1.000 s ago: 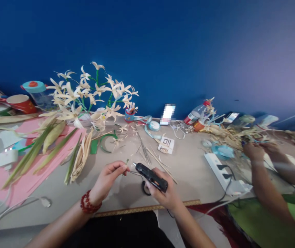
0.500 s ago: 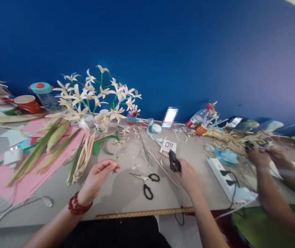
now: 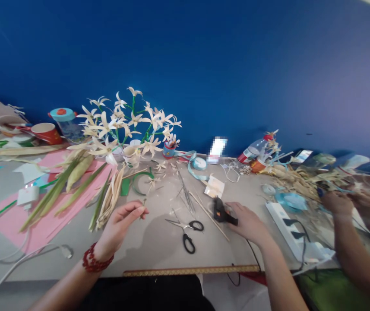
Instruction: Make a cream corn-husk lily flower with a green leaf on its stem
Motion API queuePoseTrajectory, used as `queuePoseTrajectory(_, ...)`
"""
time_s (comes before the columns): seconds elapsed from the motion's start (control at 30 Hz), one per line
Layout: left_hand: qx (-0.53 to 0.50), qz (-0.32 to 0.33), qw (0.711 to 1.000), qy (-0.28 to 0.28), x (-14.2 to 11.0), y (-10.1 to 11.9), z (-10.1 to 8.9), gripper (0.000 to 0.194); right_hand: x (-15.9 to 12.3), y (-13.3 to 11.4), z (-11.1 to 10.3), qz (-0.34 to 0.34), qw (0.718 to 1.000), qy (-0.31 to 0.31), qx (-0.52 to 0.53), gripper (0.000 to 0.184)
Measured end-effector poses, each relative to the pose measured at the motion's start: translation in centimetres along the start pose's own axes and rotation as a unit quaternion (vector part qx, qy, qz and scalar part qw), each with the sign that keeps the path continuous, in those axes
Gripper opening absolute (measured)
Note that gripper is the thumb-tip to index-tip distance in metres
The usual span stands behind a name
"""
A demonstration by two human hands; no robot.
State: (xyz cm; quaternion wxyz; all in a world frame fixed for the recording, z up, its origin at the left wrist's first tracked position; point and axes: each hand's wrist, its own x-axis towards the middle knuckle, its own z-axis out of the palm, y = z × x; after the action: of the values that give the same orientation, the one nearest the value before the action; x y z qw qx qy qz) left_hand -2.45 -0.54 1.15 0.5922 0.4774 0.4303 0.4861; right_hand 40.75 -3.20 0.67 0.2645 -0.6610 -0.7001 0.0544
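Observation:
My left hand (image 3: 129,218) pinches a short thin greenish stem (image 3: 143,206) between thumb and fingertips, above the table. My right hand (image 3: 248,222) is at the handle of a black hot glue gun (image 3: 222,211), low over the table; its fingers are partly hidden behind the gun. Scissors (image 3: 186,229) with black handles lie part-open between the hands. Thin wires (image 3: 186,194) and a pale stick (image 3: 213,220) lie beyond them. A small white card (image 3: 214,186) is just past the gun's nozzle.
Pale husk flowers (image 3: 133,121) stand at the back left. Green and dried husks (image 3: 53,188) lie on pink paper (image 3: 39,233). A blue ribbon roll (image 3: 199,163), a bottle (image 3: 251,151) and a power strip (image 3: 285,226) are farther right. Another person's hands (image 3: 336,203) work at the right.
My right hand has lowered the glue gun and tilted it, so more of its handle shows. My left hand keeps its pinch. The whole view has shifted slightly.

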Motion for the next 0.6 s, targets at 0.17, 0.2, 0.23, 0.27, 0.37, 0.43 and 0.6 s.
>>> queuePoseTrajectory(0.17,0.004,0.0,1.0,-0.012,0.2,0.0,0.1,0.018,2.3,-3.6,0.2,-0.029,0.996,-0.084,-0.024,0.014)
queuePoseTrajectory(0.2,0.003,-0.001,1.0,-0.019,0.4,0.0,0.4,0.018,3.2,-4.7,0.9,-0.037,0.994,-0.099,-0.017,0.014)
queuePoseTrajectory(0.23,0.002,-0.001,1.0,-0.026,0.6,0.1,0.8,0.019,4.3,-5.8,1.8,-0.044,0.992,-0.114,-0.009,0.015)
queuePoseTrajectory(0.27,0.002,-0.001,0.999,-0.033,0.7,0.2,1.2,0.02,5.5,-6.9,2.8,-0.051,0.991,-0.124,-0.003,0.012)
queuePoseTrajectory(0.37,-0.004,-0.001,0.999,-0.052,1.1,0.3,2.3,0.021,9.4,-9.6,6.3,-0.047,0.991,-0.123,0.006,0.013)
queuePoseTrajectory(0.43,-0.012,-0.003,0.998,-0.06,1.2,0.3,2.8,0.022,11.9,-10.7,8.6,-0.031,0.993,-0.113,0.01,0.014)
queuePoseTrajectory(0.6,-0.02,-0.01,0.998,-0.067,1.4,-0.1,2.9,0.023,15.9,-11.6,12.8,0.033,0.994,-0.096,0.036,0.011)
